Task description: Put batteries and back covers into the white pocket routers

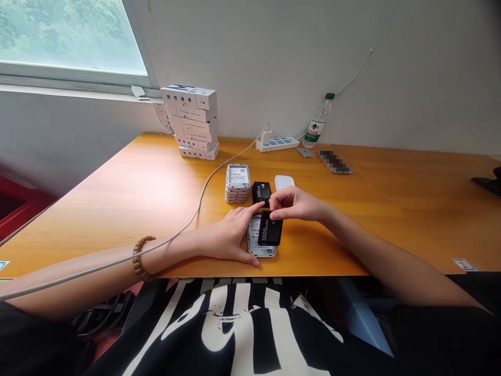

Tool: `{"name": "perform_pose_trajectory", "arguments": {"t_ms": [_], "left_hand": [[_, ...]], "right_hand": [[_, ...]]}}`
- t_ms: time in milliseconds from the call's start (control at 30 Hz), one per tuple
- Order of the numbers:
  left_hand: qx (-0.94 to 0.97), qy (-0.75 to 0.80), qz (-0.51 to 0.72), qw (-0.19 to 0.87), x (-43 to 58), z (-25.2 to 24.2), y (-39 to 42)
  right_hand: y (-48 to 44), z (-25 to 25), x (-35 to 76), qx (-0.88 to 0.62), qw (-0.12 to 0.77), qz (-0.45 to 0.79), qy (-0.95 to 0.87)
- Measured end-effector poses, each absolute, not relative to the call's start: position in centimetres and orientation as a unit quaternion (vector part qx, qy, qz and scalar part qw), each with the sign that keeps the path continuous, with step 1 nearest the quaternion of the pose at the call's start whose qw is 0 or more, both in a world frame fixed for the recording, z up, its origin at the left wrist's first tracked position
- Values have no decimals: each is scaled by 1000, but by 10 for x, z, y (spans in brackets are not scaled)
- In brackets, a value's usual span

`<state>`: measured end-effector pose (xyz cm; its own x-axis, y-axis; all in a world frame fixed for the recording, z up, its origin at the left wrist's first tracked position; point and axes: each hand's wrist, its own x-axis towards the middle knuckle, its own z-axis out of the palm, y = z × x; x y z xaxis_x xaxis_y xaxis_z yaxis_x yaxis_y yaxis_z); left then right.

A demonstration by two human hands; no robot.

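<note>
My right hand (291,203) pinches the top edge of a black 3000mAh battery (270,231), tilted over a white device body (267,253). That device lies face down on the table near its front edge, its printed label partly covered by the battery. Resting flat on the tabletop, my left hand (235,232) has thumb and fingers spread around the device's left side. Just beyond my hands lies another black battery (261,192). To its left stands a stack of white device bodies (238,183). Behind my right hand is a white cover (284,182), partly hidden.
White boxes (195,122) are piled at the back left. A power strip (277,143) with a plugged-in charger, a water bottle (318,122) and a blurred-out dark object (334,162) sit along the back. A white cable (199,203) crosses the table and passes over my left forearm.
</note>
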<state>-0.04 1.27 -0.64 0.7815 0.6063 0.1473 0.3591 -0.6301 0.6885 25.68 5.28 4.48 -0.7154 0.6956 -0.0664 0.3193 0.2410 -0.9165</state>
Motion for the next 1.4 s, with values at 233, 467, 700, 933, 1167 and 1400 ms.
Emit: {"name": "perform_pose_trajectory", "arguments": {"t_ms": [233, 467, 700, 933, 1167, 1400], "left_hand": [[915, 242, 158, 283, -3, -1, 13], [921, 229, 153, 275, -5, -3, 14], [927, 233, 140, 259, -6, -2, 14], [926, 235, 138, 262, -4, 0, 13], [921, 232, 153, 274, -4, 0, 13], [925, 232, 148, 261, -5, 1, 13]], "right_hand": [[78, 31, 256, -386, 468, 455, -652], [104, 20, 258, -467, 462, 405, -636], [113, 9, 254, -483, 378, 373, -696], [105, 16, 270, -439, 256, 226, -831], [96, 20, 280, -406, 160, 236, -868], [104, 9, 278, -404, 193, 204, -870]]}}
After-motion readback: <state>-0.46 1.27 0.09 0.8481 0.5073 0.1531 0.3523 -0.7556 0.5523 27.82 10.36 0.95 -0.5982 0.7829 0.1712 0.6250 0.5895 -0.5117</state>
